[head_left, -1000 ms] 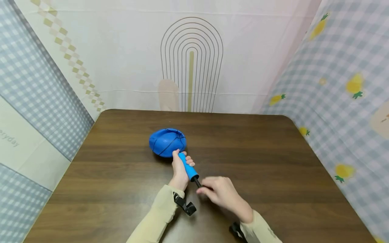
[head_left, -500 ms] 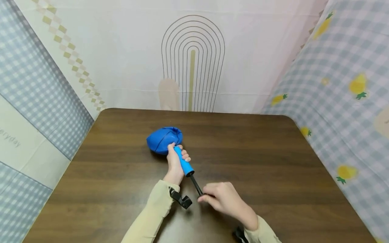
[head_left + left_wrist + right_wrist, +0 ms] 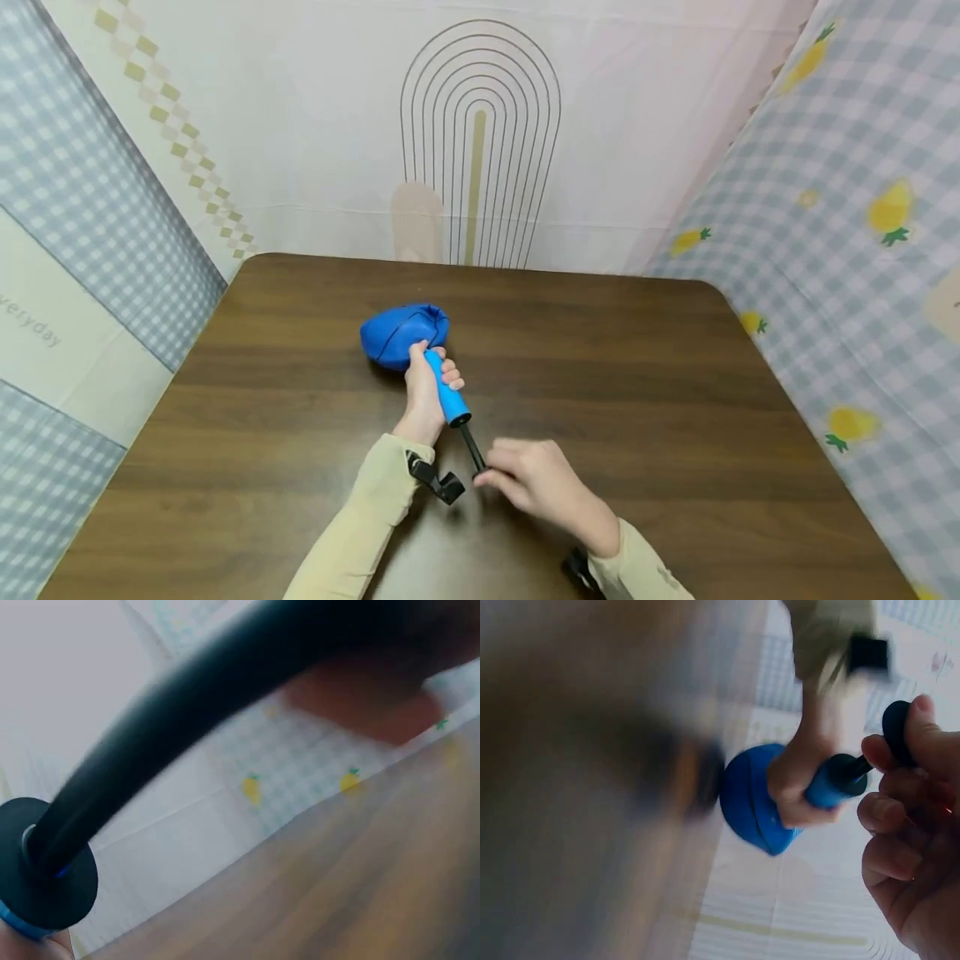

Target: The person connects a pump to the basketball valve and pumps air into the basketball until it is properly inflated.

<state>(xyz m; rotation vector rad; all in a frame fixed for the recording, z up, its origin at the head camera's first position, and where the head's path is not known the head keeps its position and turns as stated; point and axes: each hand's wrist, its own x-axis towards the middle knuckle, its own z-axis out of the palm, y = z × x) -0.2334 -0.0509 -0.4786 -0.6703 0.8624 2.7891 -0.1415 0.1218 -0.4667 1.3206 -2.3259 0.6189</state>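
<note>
A blue ball with black seam lines (image 3: pixel 399 332), partly deflated and dented, sits toward the back of the table. My left hand (image 3: pixel 426 392) grips the blue barrel of a hand pump (image 3: pixel 447 392), its far end close against the ball. From the barrel's near end a black rod (image 3: pixel 472 447) sticks out toward me. My right hand (image 3: pixel 536 479) pinches the black handle (image 3: pixel 897 733) at the rod's end, thumb and forefinger on it in the right wrist view. The left wrist view shows the rod (image 3: pixel 150 742) large, leaving the black end cap (image 3: pixel 56 877). The pump's nozzle is hidden.
The brown wooden table (image 3: pixel 637 375) spreads around both hands. A white printed cloth (image 3: pixel 315 125) hangs behind it, with checked cloth (image 3: pixel 795 208) at the right side. Black wrist mounts (image 3: pixel 438 482) sit on the forearms.
The pump rod came farther out as the right hand drew back, then slid in slightly. The left hand, pump and ball shifted a little left and away, and the ball turned.
</note>
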